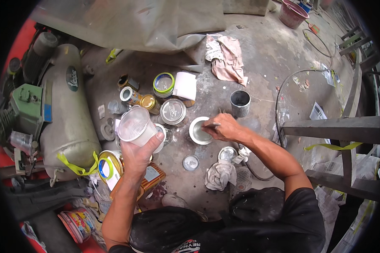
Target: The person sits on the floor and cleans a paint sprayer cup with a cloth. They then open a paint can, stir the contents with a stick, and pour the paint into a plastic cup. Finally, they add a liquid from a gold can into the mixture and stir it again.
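Note:
My left hand point(136, 155) is wrapped round a translucent plastic cup point(135, 126), held tilted above the floor with its mouth upward. My right hand point(223, 127) reaches over the rim of an open can point(194, 137) with grey contents. Its fingers are pinched together at the can's right side; a small dark edge shows by them, but I cannot make out what they hold. A round metal lid point(191, 162) lies on the floor just below the can. Beyond it stands an open dark grey can point(240, 105).
Several paint cans stand together, among them a silver-lidded can point(173, 111) and a green-rimmed can point(164, 83). An air compressor tank point(65, 109) fills the left. Crumpled cloth point(220, 174) lies near my knees, a pink rag point(229, 61) farther off. A metal frame point(333, 130) and hose point(278, 97) are right.

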